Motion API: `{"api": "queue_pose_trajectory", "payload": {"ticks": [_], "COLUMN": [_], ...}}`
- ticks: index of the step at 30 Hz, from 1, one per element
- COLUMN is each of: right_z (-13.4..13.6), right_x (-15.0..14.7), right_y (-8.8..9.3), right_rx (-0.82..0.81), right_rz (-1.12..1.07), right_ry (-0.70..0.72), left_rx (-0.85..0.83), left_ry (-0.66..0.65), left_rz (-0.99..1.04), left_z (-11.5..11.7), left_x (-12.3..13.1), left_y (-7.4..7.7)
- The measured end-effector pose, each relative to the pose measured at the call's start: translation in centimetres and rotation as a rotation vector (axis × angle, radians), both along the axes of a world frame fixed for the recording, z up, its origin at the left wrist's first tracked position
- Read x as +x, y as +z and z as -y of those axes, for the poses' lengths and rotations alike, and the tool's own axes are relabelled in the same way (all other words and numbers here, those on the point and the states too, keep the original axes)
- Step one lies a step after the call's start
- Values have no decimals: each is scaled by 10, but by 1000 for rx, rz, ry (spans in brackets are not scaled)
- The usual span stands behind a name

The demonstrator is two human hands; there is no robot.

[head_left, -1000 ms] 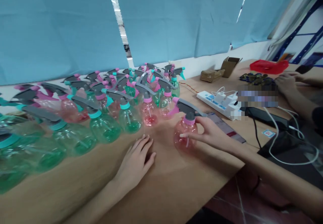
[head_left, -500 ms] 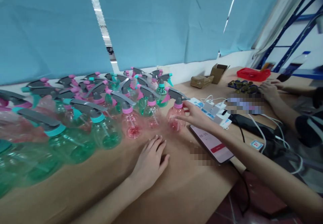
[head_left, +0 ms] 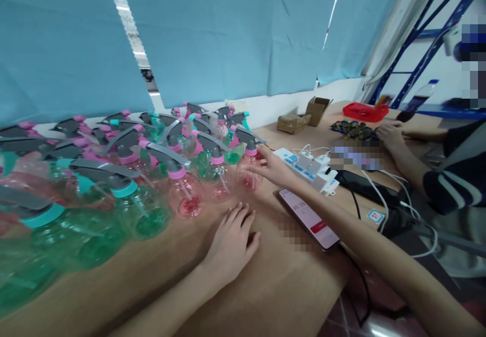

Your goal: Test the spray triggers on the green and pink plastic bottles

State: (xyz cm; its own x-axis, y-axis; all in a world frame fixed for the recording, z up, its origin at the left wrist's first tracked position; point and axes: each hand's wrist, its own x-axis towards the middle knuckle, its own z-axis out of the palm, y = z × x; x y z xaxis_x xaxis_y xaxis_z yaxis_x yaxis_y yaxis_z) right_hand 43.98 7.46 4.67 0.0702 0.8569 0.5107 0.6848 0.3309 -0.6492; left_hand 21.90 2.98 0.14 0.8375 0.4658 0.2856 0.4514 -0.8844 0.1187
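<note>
My right hand [head_left: 274, 169] reaches across to a pink spray bottle [head_left: 247, 175], with thumb and fingers around its right side below the pink collar. This bottle stands upright on the table at the right end of the front row. My left hand [head_left: 231, 246] rests palm down on the tabletop, fingers spread, with nothing in it. Beside the gripped bottle is another pink spray bottle [head_left: 219, 180], and left of that a third pink spray bottle [head_left: 184, 193]. Further left stands a green spray bottle [head_left: 142, 213] with a turquoise collar. Many grey trigger heads crowd behind them.
A phone [head_left: 309, 220] showing a timer lies under my right forearm. Beyond it are a white power strip [head_left: 304, 167] with plugs and cables. Small cardboard boxes [head_left: 319, 110] and a red tray [head_left: 365, 112] sit farther back. A co-worker's hands [head_left: 391, 137] are by dark round pieces [head_left: 351, 129].
The view has turned to the right, so the scene sits further left. The pink spray bottle in my right hand is slightly closer to its neighbour. My left hand stays flat on the table.
</note>
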Motion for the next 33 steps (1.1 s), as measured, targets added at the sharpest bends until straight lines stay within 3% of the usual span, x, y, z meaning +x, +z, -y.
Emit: {"api": "queue_pose_trajectory", "payload": {"ticks": [5, 8, 11, 14, 19, 24, 30, 33], "right_z": [17, 42, 71, 94, 102, 90, 75, 71], "right_x": [-7, -16, -36, -68, -143, -239, -364, -423], "right_y": [-4, -7, -7, -7, -16, -18, -14, -11], "right_rx": [8, 50, 113, 118, 16, -54, -44, -30], "right_rz": [-8, 15, -15, -56, -17, 88, 136, 137], "right_ry": [-16, -173, -242, -145, 150, 480, 762, 823], "left_rx": [-13, -20, -28, -40, -42, -27, -26, -20], "left_ry": [3, 7, 18, 59, 179, 380, 590, 705], "left_rz": [-14, -26, -37, -53, -63, -27, 19, 155], "left_z": [3, 7, 13, 21, 40, 68, 107, 120], "left_x": [-2, -10, -29, -61, -136, -234, -359, -411], "left_y": [2, 4, 5, 5, 6, 8, 11, 7]}}
